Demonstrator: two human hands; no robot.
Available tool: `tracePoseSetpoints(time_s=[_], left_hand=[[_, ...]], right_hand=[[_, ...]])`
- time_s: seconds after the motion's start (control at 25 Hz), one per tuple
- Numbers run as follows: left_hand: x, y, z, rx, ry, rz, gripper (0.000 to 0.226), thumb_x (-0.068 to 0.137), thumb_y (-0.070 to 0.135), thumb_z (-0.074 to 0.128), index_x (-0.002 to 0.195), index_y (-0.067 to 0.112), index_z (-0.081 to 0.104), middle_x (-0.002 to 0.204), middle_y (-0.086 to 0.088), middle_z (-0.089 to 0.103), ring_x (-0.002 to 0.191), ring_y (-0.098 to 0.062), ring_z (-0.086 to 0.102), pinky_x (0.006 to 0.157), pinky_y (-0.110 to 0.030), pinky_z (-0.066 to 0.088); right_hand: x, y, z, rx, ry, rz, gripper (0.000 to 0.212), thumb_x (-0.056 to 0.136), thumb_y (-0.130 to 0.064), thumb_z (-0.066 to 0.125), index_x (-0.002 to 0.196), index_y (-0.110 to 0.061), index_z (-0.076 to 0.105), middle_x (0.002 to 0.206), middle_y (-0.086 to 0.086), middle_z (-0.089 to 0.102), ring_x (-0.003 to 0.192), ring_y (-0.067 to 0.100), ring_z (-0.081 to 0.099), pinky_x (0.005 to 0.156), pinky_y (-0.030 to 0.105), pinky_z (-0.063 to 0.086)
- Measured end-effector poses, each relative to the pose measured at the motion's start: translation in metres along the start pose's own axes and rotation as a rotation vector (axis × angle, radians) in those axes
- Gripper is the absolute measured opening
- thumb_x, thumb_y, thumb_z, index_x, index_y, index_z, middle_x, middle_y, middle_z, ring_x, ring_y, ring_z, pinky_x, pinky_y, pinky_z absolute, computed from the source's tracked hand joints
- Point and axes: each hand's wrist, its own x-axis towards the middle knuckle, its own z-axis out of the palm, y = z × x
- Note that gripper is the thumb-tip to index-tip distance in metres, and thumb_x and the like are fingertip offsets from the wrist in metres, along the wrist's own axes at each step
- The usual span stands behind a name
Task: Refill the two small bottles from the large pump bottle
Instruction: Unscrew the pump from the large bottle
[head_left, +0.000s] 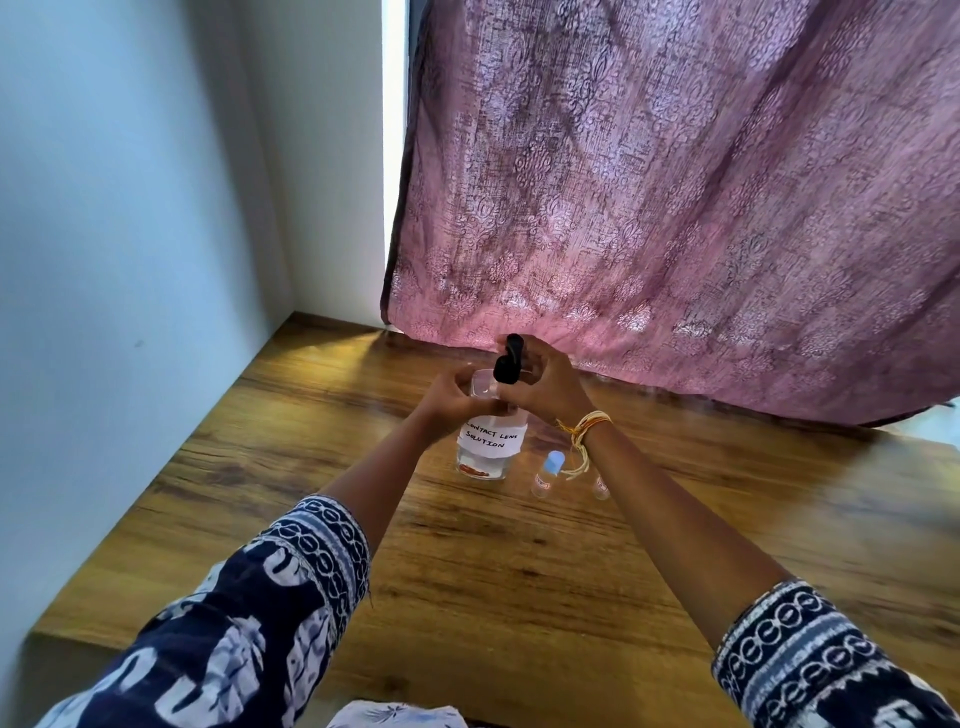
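On the wooden worktop (519, 561), near its far edge, stands the large pump bottle (488, 441), clear and upright, with a white label handwritten "CONTACT LENS SOLUTION". Both hands are on its upper part. The left hand (449, 402) grips the shoulder of the bottle from the left, fingers curled round the clear wall. The right hand (545, 384) is curled round the neck and the base of the black pump head (508, 361), which rises between the 2 hands; whether the pump is seated or loosened cannot be told. A bundle of yellow and orange threads (584, 431) is tied round the right wrist.

Just right of the large bottle stand the 2 small bottles, both clear and upright. The nearer small bottle (548, 473) shows a pale blue cap. The second small bottle (601, 487) is mostly hidden behind the right forearm, so its top cannot be seen.

A pink patterned curtain (675, 208) hangs behind, its hem reaching the worktop's far edge. A pale wall (130, 234) closes the left side. Both sleeves (249, 623) are dark blue with white print.
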Motion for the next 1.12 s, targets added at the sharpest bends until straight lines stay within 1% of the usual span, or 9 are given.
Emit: tracePoseSetpoints(time_s=[0.08,0.2,0.28,0.36,0.52,0.6,0.72,0.92,1.12], left_hand=[[0.0,0.0,-0.001,-0.004,0.001,0.003,0.036,0.071,0.011,0.082,0.103,0.002,0.068,0.097,-0.013,0.074,0.085,-0.021,0.072,0.074,-0.035,0.059],[0.001,-0.003,-0.002,-0.006,-0.002,-0.014,0.038,0.067,0.017,0.084,0.1,0.004,0.069,0.098,-0.015,0.074,0.091,-0.031,0.071,0.079,-0.046,0.058],[0.002,-0.005,-0.003,-0.003,-0.007,-0.014,0.039,0.066,0.019,0.085,0.1,0.005,0.069,0.098,-0.016,0.074,0.092,-0.034,0.07,0.08,-0.048,0.057],[0.003,-0.005,-0.003,-0.01,-0.017,-0.006,0.037,0.068,0.014,0.084,0.1,0.004,0.069,0.097,-0.015,0.074,0.091,-0.032,0.071,0.078,-0.045,0.058],[0.001,0.001,-0.002,-0.031,-0.016,-0.034,0.041,0.069,0.005,0.082,0.108,0.001,0.067,0.096,-0.011,0.074,0.083,-0.018,0.072,0.074,-0.033,0.06],[0.003,-0.002,-0.001,-0.039,-0.021,-0.046,0.044,0.069,0.006,0.082,0.11,0.0,0.066,0.099,-0.014,0.074,0.083,-0.018,0.072,0.072,-0.032,0.059],[0.007,-0.006,-0.003,-0.031,-0.026,-0.043,0.044,0.069,0.008,0.082,0.11,0.002,0.066,0.099,-0.013,0.074,0.083,-0.019,0.073,0.068,-0.029,0.058],[0.009,-0.008,-0.004,-0.038,-0.027,-0.036,0.04,0.068,0.009,0.083,0.105,0.005,0.069,0.096,-0.012,0.075,0.083,-0.021,0.073,0.067,-0.029,0.058],[0.011,-0.004,-0.003,-0.025,-0.039,-0.064,0.037,0.071,0.006,0.081,0.106,0.003,0.068,0.086,-0.004,0.076,0.076,-0.014,0.073,0.063,-0.025,0.057]], right_hand=[[0.001,0.0,0.0,-0.022,0.021,0.017,0.065,0.063,-0.021,0.088,0.122,-0.019,0.061,0.113,0.002,0.068,0.102,0.016,0.066,0.089,0.029,0.055],[0.0,-0.005,-0.002,-0.03,0.092,-0.012,0.042,0.066,-0.018,0.088,0.102,-0.014,0.067,0.091,-0.005,0.069,0.083,0.006,0.065,0.077,0.017,0.052],[0.001,-0.006,-0.004,-0.002,0.096,-0.009,0.036,0.067,-0.013,0.087,0.099,-0.012,0.071,0.089,-0.001,0.071,0.084,0.011,0.067,0.08,0.022,0.055],[0.001,-0.008,-0.009,0.079,0.107,0.007,0.034,0.067,-0.008,0.086,0.098,-0.013,0.073,0.093,0.002,0.073,0.087,0.013,0.07,0.083,0.025,0.057],[0.013,-0.018,-0.021,0.371,0.129,0.014,0.029,0.07,0.006,0.08,0.089,-0.014,0.073,0.085,-0.003,0.074,0.077,0.005,0.071,0.073,0.02,0.058],[0.018,-0.017,-0.03,0.49,0.143,0.034,0.028,0.073,0.009,0.076,0.091,-0.012,0.074,0.083,-0.005,0.075,0.083,0.013,0.071,0.073,0.025,0.06],[0.022,-0.016,-0.038,0.615,0.199,0.045,0.027,0.076,0.012,0.072,0.091,-0.01,0.073,0.083,-0.002,0.076,0.089,0.022,0.07,0.084,0.034,0.06],[0.019,-0.028,-0.053,0.843,0.28,0.021,0.021,0.08,0.012,0.067,0.089,-0.006,0.072,0.077,0.001,0.076,0.077,0.014,0.072,0.077,0.027,0.061],[0.01,-0.024,-0.073,0.954,0.349,0.012,0.02,0.081,0.014,0.064,0.094,-0.001,0.069,0.08,0.004,0.075,0.08,0.017,0.073,0.077,0.029,0.062]])
